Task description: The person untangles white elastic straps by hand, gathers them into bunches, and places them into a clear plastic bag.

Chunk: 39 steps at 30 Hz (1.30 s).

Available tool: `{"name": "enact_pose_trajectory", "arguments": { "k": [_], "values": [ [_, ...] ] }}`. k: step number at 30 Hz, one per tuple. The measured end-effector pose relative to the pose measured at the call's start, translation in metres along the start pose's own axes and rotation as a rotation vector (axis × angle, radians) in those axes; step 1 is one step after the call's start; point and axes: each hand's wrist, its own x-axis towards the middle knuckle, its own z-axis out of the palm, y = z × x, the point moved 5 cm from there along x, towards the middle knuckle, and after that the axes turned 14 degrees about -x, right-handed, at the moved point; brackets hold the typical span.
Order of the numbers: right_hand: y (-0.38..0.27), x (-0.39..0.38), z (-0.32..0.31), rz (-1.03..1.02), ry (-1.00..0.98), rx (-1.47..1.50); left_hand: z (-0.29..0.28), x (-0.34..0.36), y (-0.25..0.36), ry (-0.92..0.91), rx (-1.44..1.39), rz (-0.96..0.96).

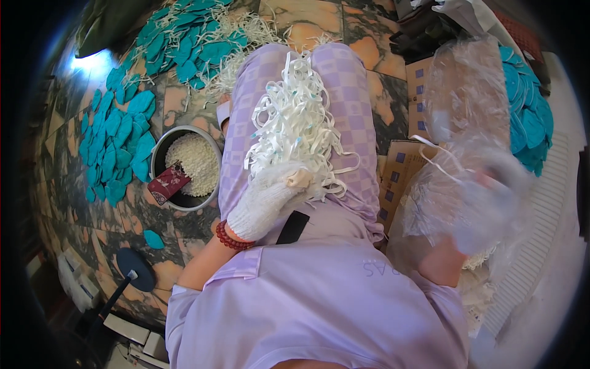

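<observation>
the work in hand looks well short of finished: a thick heap of white strips point(298, 117) lies loose on the person's lap point(353, 92), presumably to be worked through. the left hand point(267, 200), gloved, rests at the heap's near end with fingers curled — whether it clasps any strip, one cannot tell. the right hand point(491, 209) is a blur over the clear plastic bag point(412, 209); a pale strip point(437, 161) juts out beside it, but its grip cannot be made out. on the floor, the far teal pile point(190, 52) has strips strewn through it — perhaps handled pieces, though attachment is unclear — while the nearer teal pile point(110, 144) shows mostly bare pieces.
</observation>
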Motion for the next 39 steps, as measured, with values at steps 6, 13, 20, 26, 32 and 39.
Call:
{"name": "enact_pose_trajectory", "arguments": {
  "k": [6,13,20,26,32,39],
  "values": [
    [-0.09,-0.073,0.117,-0.132,-0.5,0.507,-0.001,-0.003,0.0,0.031,0.135,0.057],
    [-0.085,-0.082,0.114,-0.177,-0.528,0.661,0.015,-0.005,0.018,0.045,0.447,0.101],
    [-0.091,-0.051,0.052,-0.398,-0.548,1.028,0.049,0.011,0.021,-0.147,1.052,0.521],
    [-0.069,-0.075,0.07,0.435,-0.879,1.64,0.049,0.005,0.017,-0.239,1.085,0.434],
    [-0.014,-0.032,0.083,0.579,-0.394,2.145,0.037,-0.008,0.004,-0.273,1.208,0.208],
    [0.153,-0.017,0.115,0.693,-0.049,1.882,0.008,-0.021,-0.005,-0.218,1.198,0.13]
  ]
}}
